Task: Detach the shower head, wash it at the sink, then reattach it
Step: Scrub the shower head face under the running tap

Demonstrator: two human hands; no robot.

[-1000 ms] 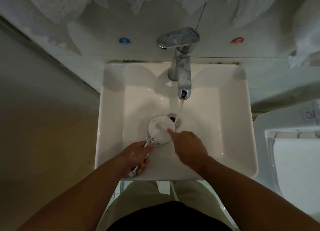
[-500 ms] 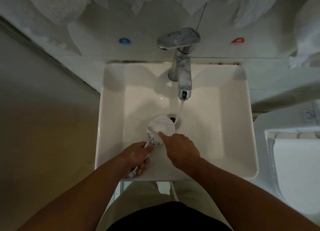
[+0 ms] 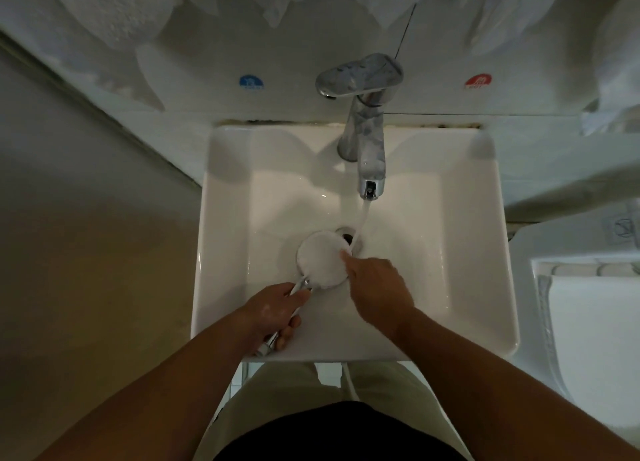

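Sliding back rightward, right hand [image 3: 377,287] rubs shower head [image 3: 320,261], forefinger straight (left hand [image 3: 273,313] grips handle).

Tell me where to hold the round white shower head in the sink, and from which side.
Grip the round white shower head by its slim chrome handle, from the near left, as the left hand does. The handle slants that way and the disc faces up, leaving its face free for the right hand.

— What colours do you have there?
— Your sink [image 3: 242,218] is glossy white, your tap [image 3: 367,149] chrome, your shower head [image 3: 320,259] white-faced.
— Anything brighter?
— A blue sticker [image 3: 250,81], a red sticker [image 3: 478,80].
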